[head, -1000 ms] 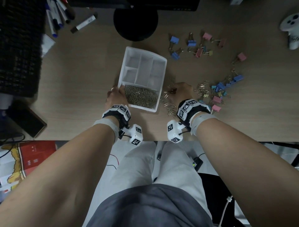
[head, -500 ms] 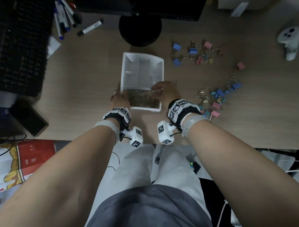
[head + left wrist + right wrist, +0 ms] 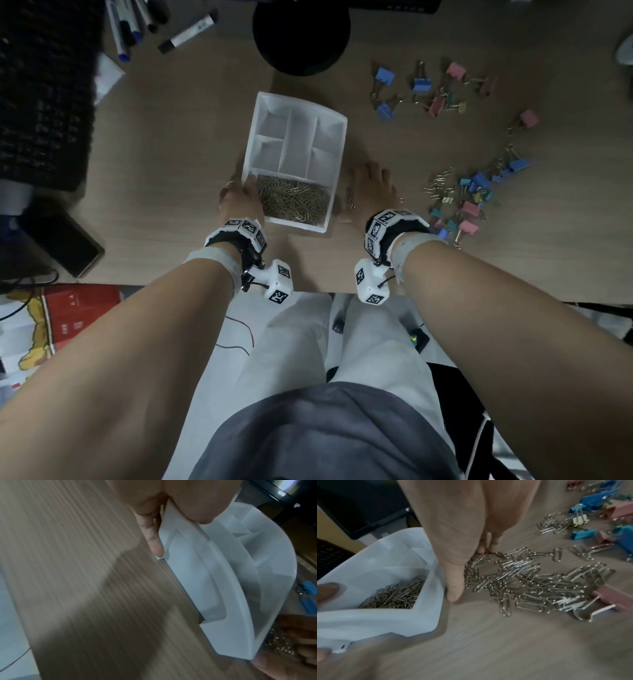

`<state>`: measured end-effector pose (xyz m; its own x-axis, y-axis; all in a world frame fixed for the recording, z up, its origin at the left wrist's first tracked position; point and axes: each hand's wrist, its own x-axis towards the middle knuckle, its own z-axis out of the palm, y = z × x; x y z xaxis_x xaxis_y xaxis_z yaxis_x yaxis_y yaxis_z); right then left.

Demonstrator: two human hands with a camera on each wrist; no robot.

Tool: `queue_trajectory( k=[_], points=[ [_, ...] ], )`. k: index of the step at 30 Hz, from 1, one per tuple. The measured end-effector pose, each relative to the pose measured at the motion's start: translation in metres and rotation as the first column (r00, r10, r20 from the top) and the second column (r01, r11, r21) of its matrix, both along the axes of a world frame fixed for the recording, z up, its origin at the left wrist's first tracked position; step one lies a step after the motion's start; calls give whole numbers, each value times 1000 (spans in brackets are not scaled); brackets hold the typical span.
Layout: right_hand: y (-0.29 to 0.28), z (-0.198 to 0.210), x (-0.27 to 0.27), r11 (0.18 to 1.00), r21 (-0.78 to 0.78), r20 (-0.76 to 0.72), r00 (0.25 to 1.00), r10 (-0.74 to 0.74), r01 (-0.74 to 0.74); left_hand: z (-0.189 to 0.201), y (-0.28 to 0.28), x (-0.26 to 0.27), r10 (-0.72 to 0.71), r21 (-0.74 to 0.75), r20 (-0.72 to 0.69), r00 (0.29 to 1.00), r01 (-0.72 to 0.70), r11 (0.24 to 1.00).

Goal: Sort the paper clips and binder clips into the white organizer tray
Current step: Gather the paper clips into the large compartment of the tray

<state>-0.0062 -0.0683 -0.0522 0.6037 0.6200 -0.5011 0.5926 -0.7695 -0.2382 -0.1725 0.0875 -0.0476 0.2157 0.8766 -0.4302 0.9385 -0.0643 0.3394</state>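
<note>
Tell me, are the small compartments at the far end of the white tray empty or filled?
Empty. In the head view the small compartments show only bare white floor, and paper clips fill only the near compartment.

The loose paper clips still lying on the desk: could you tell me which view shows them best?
The right wrist view: the loose paper clips lie sharp beneath the right hand. In the head view that hand mostly covers them. In the left wrist view they are only a dim glint past the white tray.

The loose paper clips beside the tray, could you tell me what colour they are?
Shiny silver metal paper clips, clearest in the right wrist view.
</note>
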Motion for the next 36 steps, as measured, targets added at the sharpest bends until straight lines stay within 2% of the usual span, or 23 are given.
queue_trajectory(
  k=[6, 10, 14, 18, 21, 24, 27, 29, 32, 36],
  points=[
    [8, -12, 8, 996, 47, -16, 997, -77, 78, -11, 6, -5, 6, 6, 68, 998, -7, 1000],
    [7, -23, 14, 995, 60, -35, 996, -82, 84, -10, 3, -5, -2, 10, 39, 999, 1, 1000],
    [8, -20, 15, 988, 16, -69, 986, -153, 154, -6, 3, -4, -7, 15, 36, 999, 7, 1000],
    [2, -18, 14, 957, 88, -61, 961, -271, 275, -5, 2, -3, -13, 11, 33, 999, 13, 1000],
    [-1, -6, 17, 946, 116, -52, 953, -299, 304, -5, 2, -3, -17, 2, 16, 1000, 17, 1000],
    [4, 16, 12, 907, 231, -171, 932, -319, 353, -4, 3, -2, -31, -13, 3, 1000, 31, 999],
    [21, 35, -3, 859, 346, -449, 870, -203, 378, -1, 4, 0, -11, -56, -10, 1000, 11, 998],
    [31, 38, -11, 860, 361, -529, 839, -130, 361, -1, 5, 1, 7, -81, -15, 1000, -8, 997],
    [30, 29, -7, 845, 353, -465, 859, -214, 401, -1, 7, 3, 43, -102, -16, 999, -44, 994],
    [4, 7, 11, 892, 195, -157, 910, -383, 408, -4, 6, 3, 44, -73, -1, 999, -44, 996]
  ],
)
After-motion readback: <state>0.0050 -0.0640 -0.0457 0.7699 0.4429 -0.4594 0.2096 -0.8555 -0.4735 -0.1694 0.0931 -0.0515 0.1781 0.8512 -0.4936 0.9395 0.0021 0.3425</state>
